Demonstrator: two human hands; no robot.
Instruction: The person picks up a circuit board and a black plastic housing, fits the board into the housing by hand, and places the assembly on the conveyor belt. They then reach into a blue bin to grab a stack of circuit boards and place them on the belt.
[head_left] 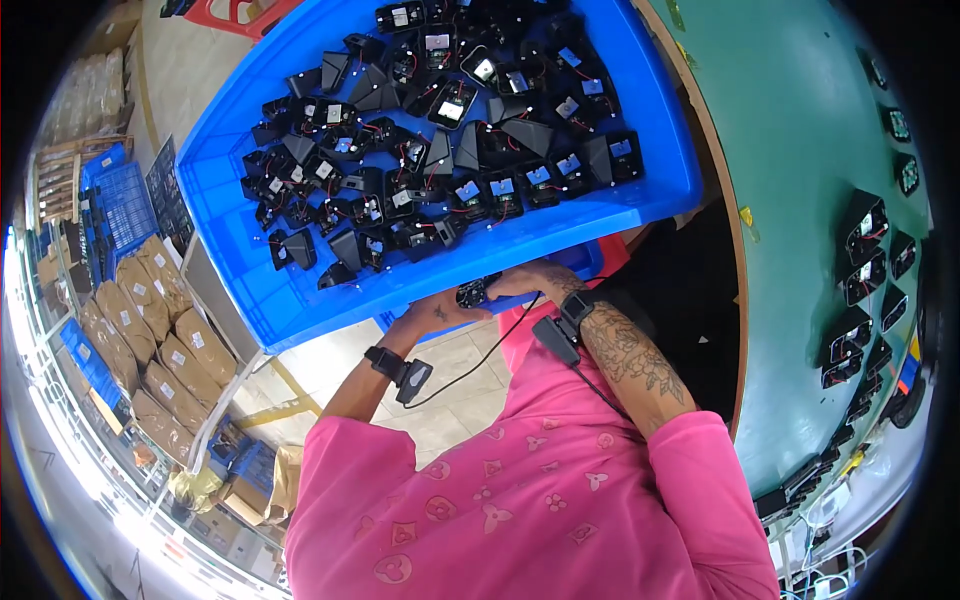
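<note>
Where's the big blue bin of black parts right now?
In the head view, the big blue bin fills the upper middle, left of the green table, with its near edge just above the left hand and right hand.

The scene is brightly lit, its left rim overexposed by white glare [135,523]. A pale sheen is cast on the green bench [785,250], while the space beneath [695,315] is lost in shadow. The small black part [470,294] is poorly resolved; straight lines are bent toward the blackened corners.
</note>
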